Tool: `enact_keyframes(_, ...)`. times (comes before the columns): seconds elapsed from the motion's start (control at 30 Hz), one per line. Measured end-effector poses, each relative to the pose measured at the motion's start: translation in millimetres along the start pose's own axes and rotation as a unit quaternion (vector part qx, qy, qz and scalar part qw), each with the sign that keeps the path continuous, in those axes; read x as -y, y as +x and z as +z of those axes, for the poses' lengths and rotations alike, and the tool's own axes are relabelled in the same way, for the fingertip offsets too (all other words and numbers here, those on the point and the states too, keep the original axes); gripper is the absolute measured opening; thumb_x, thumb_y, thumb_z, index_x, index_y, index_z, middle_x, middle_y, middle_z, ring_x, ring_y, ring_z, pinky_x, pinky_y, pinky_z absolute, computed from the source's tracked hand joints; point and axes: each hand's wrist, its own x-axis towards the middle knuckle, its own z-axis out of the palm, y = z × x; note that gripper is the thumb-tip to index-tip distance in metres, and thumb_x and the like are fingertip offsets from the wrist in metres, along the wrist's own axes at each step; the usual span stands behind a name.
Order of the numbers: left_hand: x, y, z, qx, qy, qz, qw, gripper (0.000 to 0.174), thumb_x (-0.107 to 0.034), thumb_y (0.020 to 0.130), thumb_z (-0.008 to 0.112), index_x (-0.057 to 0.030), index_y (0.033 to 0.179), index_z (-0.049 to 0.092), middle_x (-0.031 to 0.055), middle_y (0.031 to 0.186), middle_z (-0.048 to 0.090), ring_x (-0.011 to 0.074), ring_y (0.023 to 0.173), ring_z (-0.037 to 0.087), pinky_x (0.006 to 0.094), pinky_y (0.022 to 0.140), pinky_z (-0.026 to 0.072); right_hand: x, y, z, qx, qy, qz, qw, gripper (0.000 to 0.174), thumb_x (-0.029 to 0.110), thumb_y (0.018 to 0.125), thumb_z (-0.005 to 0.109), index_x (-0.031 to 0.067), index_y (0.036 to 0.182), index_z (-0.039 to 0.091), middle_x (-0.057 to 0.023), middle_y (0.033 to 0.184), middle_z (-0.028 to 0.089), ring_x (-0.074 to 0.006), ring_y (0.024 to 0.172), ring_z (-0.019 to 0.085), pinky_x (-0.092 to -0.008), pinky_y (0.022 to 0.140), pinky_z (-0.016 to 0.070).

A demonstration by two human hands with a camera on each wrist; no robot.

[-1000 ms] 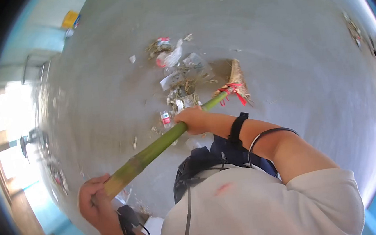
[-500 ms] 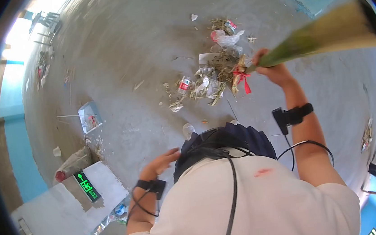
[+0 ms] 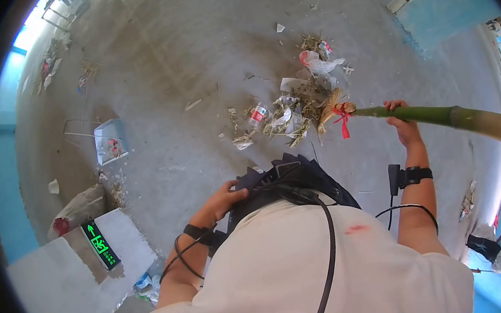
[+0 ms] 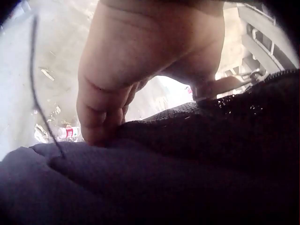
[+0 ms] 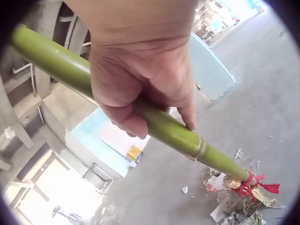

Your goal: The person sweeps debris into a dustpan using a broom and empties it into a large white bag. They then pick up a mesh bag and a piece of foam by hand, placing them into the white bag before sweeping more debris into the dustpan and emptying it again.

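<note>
Grey floor (image 3: 172, 158), litter-strewn. Broom (image 3: 439, 114), red-tied, bristles (image 3: 328, 111) against litter pile (image 3: 295, 119); my right grip (image 3: 404, 126) wraps bamboo handle (image 5: 173, 133). My left grip (image 3: 225, 202), fingers relaxed, touches dark cloth (image 4: 154, 164) at waist. Bottle (image 3: 258, 114) at pile's edge; blue dustpan (image 3: 105, 147) well apart.

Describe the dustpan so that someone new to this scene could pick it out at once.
In the head view, find the lit green exit sign at lower left, then go up past the bulky bag. The dustpan is just above it on the floor, pale blue and straight-edged, with scraps inside. Its thin, wire-like handle sets it apart from the bag.
</note>
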Motion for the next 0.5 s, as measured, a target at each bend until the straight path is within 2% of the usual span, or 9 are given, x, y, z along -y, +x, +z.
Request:
enact_keyframes(0.1,-51.2,-12.9,-11.7,0.053,0.179,-0.057,0.981,0.079,-0.039,0.068,0.065,0.0016,0.124,0.028,0.0212,0.119,0.04,0.029,0.109,0.04,0.0352,0.089,0.0337,-2.1,13.3,28.8,0.042,-0.063,-0.001,0.997,0.029,-0.009,0.059,0.048,0.008,0.082,0.044,-0.0029,0.089,0.047,-0.0173,0.103,0.042,-0.0297,0.091,0.0301)
enact_keyframes(0.17,-78.6,-5.8,-18.2,-0.027,0.296,0.078,0.952,0.076,-0.043,0.068,0.064,-0.0025,0.124,0.032,0.0179,0.121,0.039,0.0262,0.113,0.037,0.0357,0.089,0.0337,1.1,21.0,68.3,0.082,-0.147,-0.009,0.986,0.029,-0.008,0.061,0.049,0.0076,0.084,0.045,-0.0016,0.086,0.048,-0.0149,0.096,0.046,-0.0276,0.086,0.0345)
enact_keyframes(0.2,-109.6,-23.2,-8.0,-0.042,0.278,0.159,0.946,0.073,-0.043,0.07,0.062,-0.0048,0.125,0.033,0.0162,0.123,0.039,0.026,0.114,0.036,0.037,0.09,0.0306,-2.2,26.8,88.8,0.122,-0.183,-0.018,0.975,0.028,-0.007,0.061,0.05,0.0073,0.085,0.046,-0.001,0.084,0.049,-0.0138,0.092,0.048,-0.0265,0.083,0.0369)
enact_keyframes(0.23,-145.6,-49.2,10.7,-0.058,0.259,0.238,0.934,0.071,-0.043,0.071,0.06,-0.0072,0.125,0.033,0.0145,0.124,0.039,0.0258,0.115,0.035,0.0383,0.092,0.0274,-28.7,45.0,100.2,0.256,-0.035,-0.009,0.966,0.027,-0.004,0.063,0.055,0.0069,0.086,0.048,-0.0003,0.082,0.05,-0.0129,0.084,0.05,-0.0252,0.077,0.0395)
enact_keyframes(0.3,-189.7,-82.8,45.0,0.011,0.146,0.414,0.898,0.076,-0.049,0.068,0.059,-0.0031,0.123,0.034,0.0168,0.123,0.039,0.0239,0.118,0.033,0.0375,0.093,0.0254,-10.0,31.4,153.1,0.238,-0.253,-0.166,0.923,0.024,0.002,0.059,0.062,0.0048,0.08,0.051,-0.0116,0.078,0.052,-0.0289,0.074,0.052,-0.0332,0.066,0.0413)
enact_keyframes(0.37,-216.8,-103.2,78.6,0.122,0.083,0.534,0.833,0.071,-0.052,0.07,0.055,0.0009,0.115,0.042,0.0183,0.124,0.037,0.025,0.113,0.039,0.0397,0.094,0.0246,-9.6,27.0,186.4,0.323,-0.257,-0.173,0.894,0.024,0.004,0.058,0.062,0.0061,0.08,0.053,-0.0132,0.077,0.054,-0.0312,0.077,0.052,-0.0373,0.066,0.0414)
enact_keyframes(0.4,-215.0,-100.6,98.1,0.216,0.021,0.545,0.81,0.066,-0.052,0.072,0.053,0.0014,0.109,0.046,0.0187,0.12,0.041,0.0264,0.109,0.043,0.0409,0.094,0.0235,-19.5,25.7,193.9,0.349,-0.242,-0.168,0.889,0.023,0.005,0.058,0.061,0.0067,0.079,0.054,-0.0138,0.075,0.054,-0.032,0.077,0.053,-0.0382,0.066,0.0414)
enact_keyframes(0.43,-214.5,-97.7,105.3,0.283,0.025,0.542,0.791,0.064,-0.054,0.072,0.051,0.0015,0.105,0.049,0.0186,0.115,0.045,0.0277,0.107,0.045,0.0418,0.094,0.0227,-18.9,25.8,192.5,0.379,-0.259,-0.163,0.873,0.022,0.005,0.058,0.061,0.0069,0.078,0.054,-0.0139,0.074,0.054,-0.0324,0.076,0.053,-0.0386,0.066,0.0414)
enact_keyframes(0.5,-212.3,-93.1,101.5,0.392,0.099,0.513,0.757,0.065,-0.058,0.071,0.05,0.0016,0.097,0.053,0.0179,0.102,0.052,0.0303,0.103,0.047,0.0434,0.094,0.0213,-13.2,26.3,191.3,0.435,-0.279,-0.154,0.842,0.019,0.007,0.059,0.06,0.0074,0.077,0.054,-0.0141,0.072,0.054,-0.0332,0.075,0.053,-0.0395,0.065,0.0414)
